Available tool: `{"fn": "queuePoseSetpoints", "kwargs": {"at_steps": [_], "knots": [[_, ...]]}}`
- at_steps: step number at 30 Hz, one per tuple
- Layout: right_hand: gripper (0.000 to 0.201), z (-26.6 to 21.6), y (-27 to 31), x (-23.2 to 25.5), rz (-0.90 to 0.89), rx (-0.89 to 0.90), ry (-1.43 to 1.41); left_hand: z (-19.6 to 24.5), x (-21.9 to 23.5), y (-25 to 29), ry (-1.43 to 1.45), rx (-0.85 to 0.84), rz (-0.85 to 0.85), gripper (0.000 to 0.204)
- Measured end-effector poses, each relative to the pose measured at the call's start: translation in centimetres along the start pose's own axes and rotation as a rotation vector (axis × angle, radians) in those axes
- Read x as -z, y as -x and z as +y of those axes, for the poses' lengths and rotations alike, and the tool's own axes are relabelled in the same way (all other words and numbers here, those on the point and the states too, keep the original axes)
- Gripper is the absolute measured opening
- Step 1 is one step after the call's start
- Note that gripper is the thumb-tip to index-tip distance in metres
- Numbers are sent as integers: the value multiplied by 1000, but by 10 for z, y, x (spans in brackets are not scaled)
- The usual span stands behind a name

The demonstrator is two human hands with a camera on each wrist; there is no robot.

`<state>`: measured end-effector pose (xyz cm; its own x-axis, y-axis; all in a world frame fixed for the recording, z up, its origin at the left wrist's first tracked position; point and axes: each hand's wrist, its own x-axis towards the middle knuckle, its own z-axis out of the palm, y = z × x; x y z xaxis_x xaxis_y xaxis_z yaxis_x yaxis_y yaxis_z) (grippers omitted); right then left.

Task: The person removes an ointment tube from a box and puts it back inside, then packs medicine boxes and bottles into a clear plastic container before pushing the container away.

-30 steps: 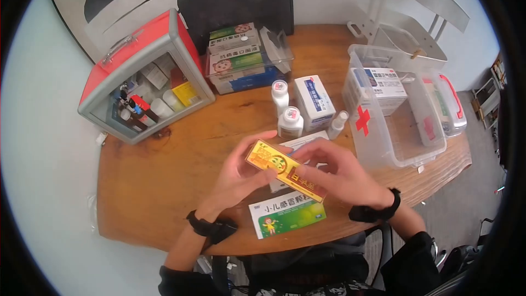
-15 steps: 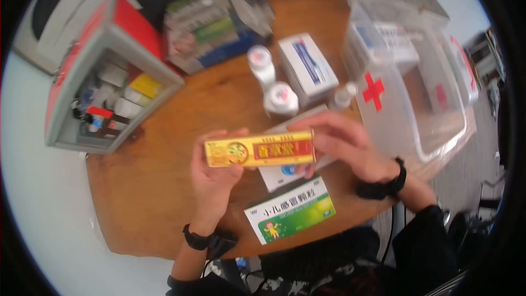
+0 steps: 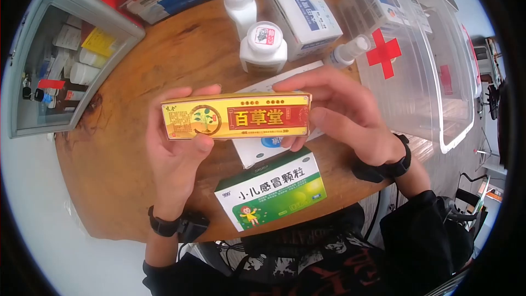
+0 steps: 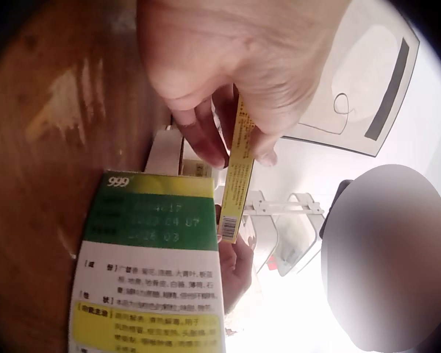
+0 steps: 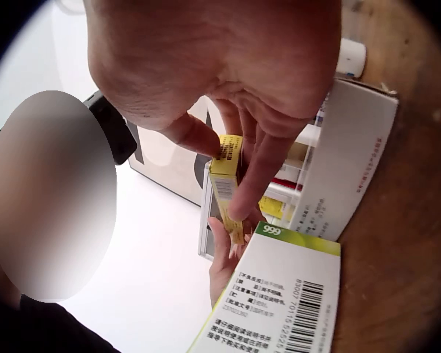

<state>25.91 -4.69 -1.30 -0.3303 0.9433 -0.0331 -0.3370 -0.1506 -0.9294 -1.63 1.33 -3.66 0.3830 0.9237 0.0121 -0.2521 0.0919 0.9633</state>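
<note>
Both hands hold a long, narrow yellow medicine box [image 3: 192, 123] level over the table, its red label with gold Chinese characters facing up at me. My left hand [image 3: 175, 156] grips its left end, thumb on the front and fingers behind. At the other end, my right hand [image 3: 359, 123] pinches the box between thumb and fingers, also seen on the yellow box [image 5: 226, 165] in the right wrist view. Just below stands a white and green cold-granule box [image 3: 274, 192]. Behind it lies a white box [image 3: 249, 156], partly hidden by the hands and yellow box.
Two white bottles [image 3: 264, 49], a white and blue carton [image 3: 304, 16] and a small spray bottle [image 3: 348, 50] stand behind the hands. A clear bin with a red cross [image 3: 383, 53] is at right. A red-grey medicine cabinet [image 3: 104, 104] stands left.
The yellow box has turned from slanting to level, its label now squarely toward the head camera. The hands have moved to its two ends, and the head view has come closer.
</note>
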Motion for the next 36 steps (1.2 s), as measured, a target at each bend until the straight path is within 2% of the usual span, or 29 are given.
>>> {"fn": "queuePoseSetpoints", "kwargs": {"at_steps": [7, 9, 12, 16, 18, 19, 25, 31, 36], "knots": [[38, -2, 3, -5, 71, 22, 100, -1, 0, 5, -13, -27, -35, 74], [47, -4, 3, -3, 63, -55, 258, -1, -2, 5, -33, -40, -56, 73], [44, -8, 3, -5, 179, -146, 177, 0, -4, 5, -38, 19, -68, 71], [48, -8, 6, -6, 107, -29, 186, 1, -2, 3, -83, 71, -51, 72], [52, -9, 6, -8, 87, 67, 190, 2, -3, 0, -74, 84, -22, 71], [47, -3, 7, -3, 51, 142, 224, 0, -2, 1, -18, 82, -14, 68], [34, -9, 5, -7, 142, 72, 261, -3, -1, 3, 18, 35, -6, 65], [32, -4, 4, -6, 124, 132, 346, 0, 0, 3, 55, -10, -33, 65], [33, -3, 3, -7, 132, 76, 269, 1, 1, 3, 75, -3, -47, 65]]}}
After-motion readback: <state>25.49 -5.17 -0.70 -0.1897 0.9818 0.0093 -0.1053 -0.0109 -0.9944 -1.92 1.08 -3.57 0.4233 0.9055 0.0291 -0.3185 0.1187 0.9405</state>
